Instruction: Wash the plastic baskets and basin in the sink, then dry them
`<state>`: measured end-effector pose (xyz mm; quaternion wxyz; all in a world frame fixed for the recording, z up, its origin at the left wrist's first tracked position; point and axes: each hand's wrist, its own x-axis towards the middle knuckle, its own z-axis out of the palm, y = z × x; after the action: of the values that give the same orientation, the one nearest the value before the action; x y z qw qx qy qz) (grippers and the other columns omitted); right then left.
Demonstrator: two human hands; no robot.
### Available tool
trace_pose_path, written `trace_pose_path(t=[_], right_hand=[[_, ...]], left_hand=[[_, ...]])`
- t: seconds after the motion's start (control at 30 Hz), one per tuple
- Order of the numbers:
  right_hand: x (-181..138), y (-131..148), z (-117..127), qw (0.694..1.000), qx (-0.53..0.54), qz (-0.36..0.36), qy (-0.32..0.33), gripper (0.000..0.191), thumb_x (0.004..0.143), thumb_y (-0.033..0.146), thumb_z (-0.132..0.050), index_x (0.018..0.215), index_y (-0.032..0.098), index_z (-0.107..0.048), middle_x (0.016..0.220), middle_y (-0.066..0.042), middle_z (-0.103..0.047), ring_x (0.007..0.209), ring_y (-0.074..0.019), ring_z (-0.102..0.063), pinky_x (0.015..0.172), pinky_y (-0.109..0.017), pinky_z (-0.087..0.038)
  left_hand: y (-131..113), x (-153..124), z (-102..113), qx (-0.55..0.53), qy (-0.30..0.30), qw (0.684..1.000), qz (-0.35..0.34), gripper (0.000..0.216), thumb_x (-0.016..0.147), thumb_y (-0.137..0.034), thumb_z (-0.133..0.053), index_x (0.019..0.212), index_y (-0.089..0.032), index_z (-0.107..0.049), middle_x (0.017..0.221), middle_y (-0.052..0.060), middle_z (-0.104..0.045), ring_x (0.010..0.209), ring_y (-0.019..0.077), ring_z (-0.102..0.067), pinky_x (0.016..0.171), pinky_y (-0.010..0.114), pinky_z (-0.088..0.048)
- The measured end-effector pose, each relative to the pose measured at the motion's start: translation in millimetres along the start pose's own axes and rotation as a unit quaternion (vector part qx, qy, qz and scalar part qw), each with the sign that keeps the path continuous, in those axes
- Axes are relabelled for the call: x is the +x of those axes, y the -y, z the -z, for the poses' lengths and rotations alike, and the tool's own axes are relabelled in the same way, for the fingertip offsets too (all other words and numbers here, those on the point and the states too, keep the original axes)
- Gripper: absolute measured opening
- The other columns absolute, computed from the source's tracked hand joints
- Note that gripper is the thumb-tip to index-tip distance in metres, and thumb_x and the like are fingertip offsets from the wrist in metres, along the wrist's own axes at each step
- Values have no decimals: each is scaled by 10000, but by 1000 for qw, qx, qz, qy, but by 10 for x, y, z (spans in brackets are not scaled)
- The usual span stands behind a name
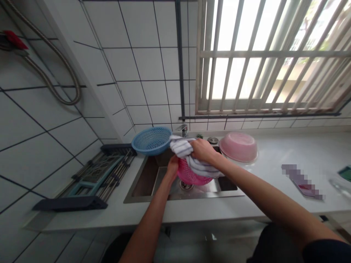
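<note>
Over the sink (137, 197), my left hand (172, 165) grips the left side of a bright pink plastic colander (189, 175), which is held tilted. A white towel with grey stripes (181, 147) is bunched in my right hand (203, 149) and pressed against the colander's upper edge. Part of the towel hangs down across the colander's right side. Cloth and hand hide much of the colander's rim. Below it the sink drain (186, 185) shows.
A blue plastic basket (152, 140) rests at the sink's back left corner, beside the faucet (183, 128). An upturned pink basin (238, 146) lies on the counter to the right. A dish rack (93, 175) stands at left. A blurred-out flat object (303, 182) lies farther right.
</note>
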<state>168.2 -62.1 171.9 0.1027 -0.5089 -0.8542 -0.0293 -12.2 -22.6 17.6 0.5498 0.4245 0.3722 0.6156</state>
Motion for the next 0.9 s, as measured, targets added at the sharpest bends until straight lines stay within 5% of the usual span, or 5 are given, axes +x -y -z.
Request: trace_pose_path(t=[0.13,0.33,0.63,0.8,0.9], right_hand=[[209,-647,118,992,36,-110,-53,238,829,213,-611,964,99,-770,965,-205,-774,831,-254,-715,745,-296,-499],[19,-1299,-52,958,196,-116,-177,261,841,284,-581,873,114,-776,930,-126,-796,817,-250,-687,686,-272,-486],[-541,-1292,-582,901,270,-273,-203,311,812,293,-638,1035,131,-781,1044,-150,-793,939,-285,-740,810,-309,-535],[-482,-1404,-280,787,441,-321,-287,505,838,470,-695,1205,124,-711,1152,-119,-769,990,-264,-726,809,-307,-573],[-307,-1261,31,798,435,-302,-288,582,927,622,-585,1219,133,-704,1187,-138,-753,1054,-279,-713,859,-313,-566]], left_hand=[[-77,-12,50,-48,23,999,10,552,752,-571,-844,1059,-121,-759,968,102,-780,912,237,-712,847,340,-555],[-235,-21,72,-203,-10,979,4,556,825,-542,-800,1217,-157,-713,1205,115,-754,1113,263,-694,1024,425,-541],[-641,-218,-25,-274,-47,961,-3,431,953,-538,-640,1243,-228,-716,1323,90,-720,1325,271,-597,1083,452,-521],[-736,-458,13,-225,-76,970,-58,407,924,-484,-710,1201,-186,-738,1295,102,-734,1274,249,-631,1092,403,-513],[-704,-608,-76,-175,-91,977,-78,444,846,-500,-795,1145,-173,-761,1234,102,-758,1182,238,-678,1051,365,-537]])
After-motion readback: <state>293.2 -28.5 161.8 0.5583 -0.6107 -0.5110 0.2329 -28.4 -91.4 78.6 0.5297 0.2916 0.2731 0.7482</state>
